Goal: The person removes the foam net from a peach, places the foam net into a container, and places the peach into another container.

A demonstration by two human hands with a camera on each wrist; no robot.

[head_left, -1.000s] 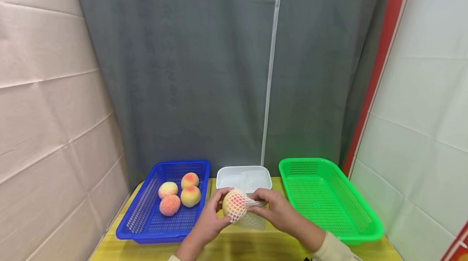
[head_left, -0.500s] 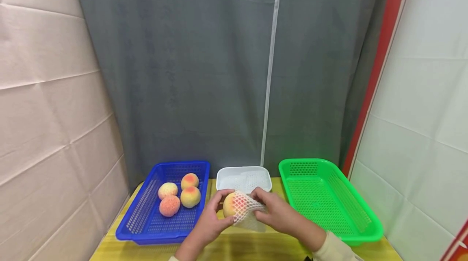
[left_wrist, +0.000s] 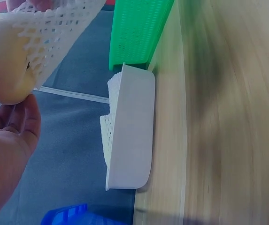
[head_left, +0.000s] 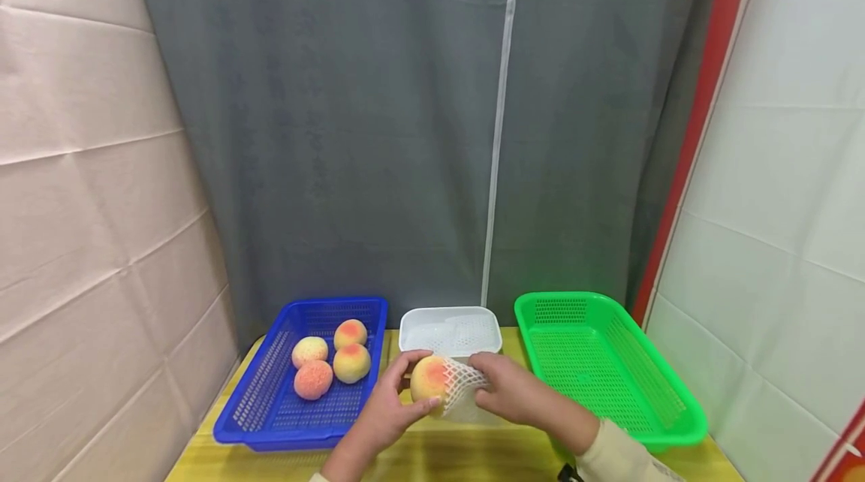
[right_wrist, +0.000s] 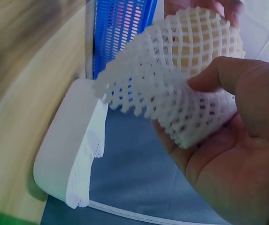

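A yellow peach with a red blush (head_left: 427,379) is held up over the table's middle by my left hand (head_left: 390,408), fingers and thumb around its left side. White foam netting (head_left: 461,383) covers the peach's right side and trails off toward my right hand (head_left: 510,390), which pinches it between thumb and fingers. Seen from the right wrist, the foam net (right_wrist: 186,70) spreads open as a sleeve with its free end hanging loose. From the left wrist, the bare end of the peach (left_wrist: 7,65) rests on my fingertips.
A blue basket (head_left: 250,399) with several peaches (head_left: 351,363) stands at the left. A green basket (head_left: 588,384) stands at the right. Between them, toward the curtain (head_left: 365,129), sits a white tray (head_left: 450,311) with more foam nets inside. All stand on a wooden table (head_left: 432,456).
The foam net has slid rightward off the peach's left part, so more bare skin shows. My right hand has shifted slightly to the right; the left hand stays nearly in place.
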